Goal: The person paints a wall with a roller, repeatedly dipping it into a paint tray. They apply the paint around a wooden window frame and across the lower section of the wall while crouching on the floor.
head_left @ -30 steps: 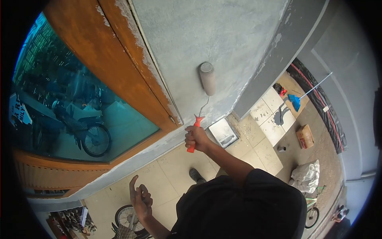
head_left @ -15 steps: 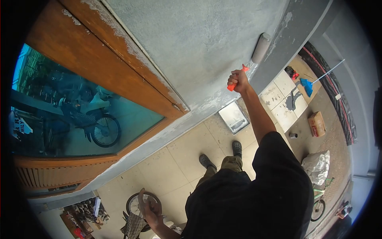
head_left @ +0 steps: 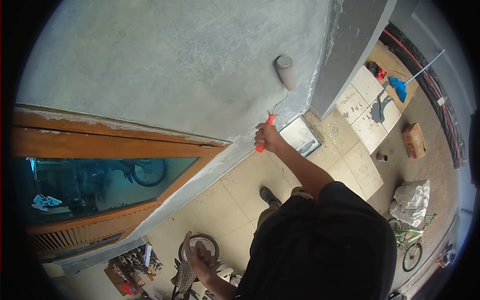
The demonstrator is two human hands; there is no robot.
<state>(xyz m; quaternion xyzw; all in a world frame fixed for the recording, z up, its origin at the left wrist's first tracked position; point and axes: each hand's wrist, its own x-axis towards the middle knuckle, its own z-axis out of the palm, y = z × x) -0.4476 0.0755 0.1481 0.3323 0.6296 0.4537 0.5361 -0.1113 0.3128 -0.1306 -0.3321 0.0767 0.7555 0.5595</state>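
My right hand (head_left: 267, 136) is closed round the orange handle of a paint roller (head_left: 286, 75). The roller's grey sleeve lies against the grey wall (head_left: 200, 65), near the corner by the darker pillar. Below that hand, a white paint tray (head_left: 300, 136) with grey paint on its edges stands on the tiled floor at the wall's foot. My left hand (head_left: 202, 262) hangs at the lower left, its fingers apart and holding nothing. Behind it, a motorcycle wheel (head_left: 216, 243) and a checkered seat show in part.
A wooden window frame (head_left: 165, 141) with peeling edges borders the wall on the left. To the right are a cardboard box (head_left: 414, 141), a small can (head_left: 382, 157), a white sack (head_left: 411, 202), a green bicycle (head_left: 410, 245) and a blue broom (head_left: 398, 89).
My right hand has brought the roller left along the wall, away from the pillar edge. The view has turned and shifted. My left hand stays low and empty.
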